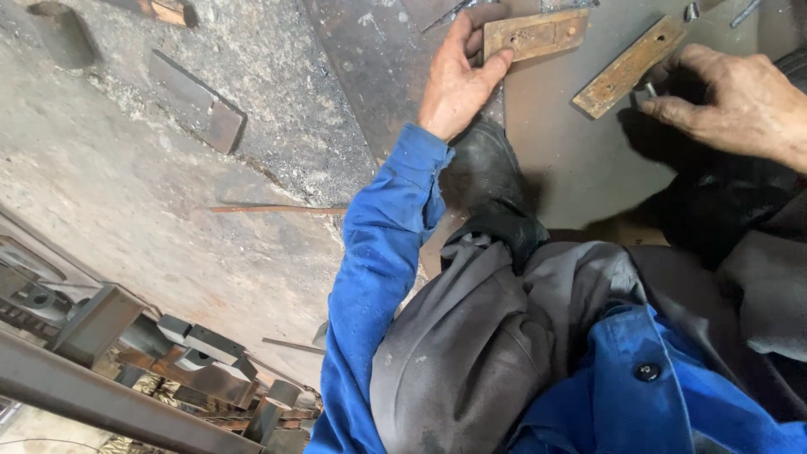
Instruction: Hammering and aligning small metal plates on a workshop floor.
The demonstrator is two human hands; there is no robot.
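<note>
grey trousers [471, 353] nearest; left hand [458, 80] grips one rusty bar [535, 34], right hand [735, 101] pinches a bolt [649, 87] beside another bar [630, 65].

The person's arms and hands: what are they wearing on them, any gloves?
No gloves: both the left hand and the right hand are bare and look work-worn and grimy. The left arm is covered to the wrist by a bright blue work-jacket sleeve, dusty and speckled with pale marks. The right arm's sleeve is not in view.
</note>
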